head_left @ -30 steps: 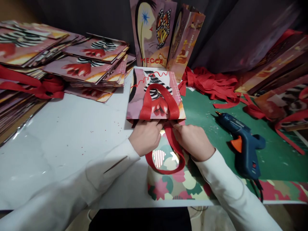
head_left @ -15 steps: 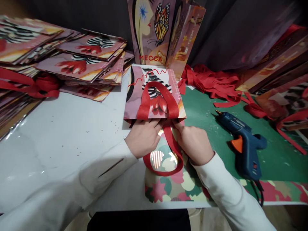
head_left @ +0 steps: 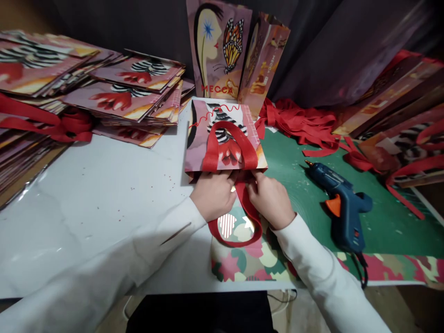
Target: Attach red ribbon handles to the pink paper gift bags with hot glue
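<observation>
A small printed paper bag [head_left: 199, 150] lies flat with its mouth toward me. On its upper face rests a red ribbon handle [head_left: 210, 155]; a second red ribbon loop [head_left: 239, 243] hangs from the mouth toward me, over a camouflage-patterned sheet [head_left: 239, 266]. My left hand [head_left: 215, 196] has its fingertips tucked into the bag's mouth, closed against the edge. To its right, my right hand [head_left: 272, 201] is curled, thumb and index finger at the mouth beside the lower ribbon. Both hands' fingertips are hidden inside the bag.
A blue glue gun [head_left: 342, 196] with an orange trigger lies on the green mat [head_left: 391, 222] at right. Red ribbons [head_left: 298, 122] are heaped behind it. Stacked flat bags [head_left: 118, 101] fill the back left. Upright bags [head_left: 222, 51] stand behind; more bags [head_left: 391, 111] are at far right.
The view has shifted slightly. My right hand has curled in more, closer to the lower ribbon. My left hand stays at the bag's mouth.
</observation>
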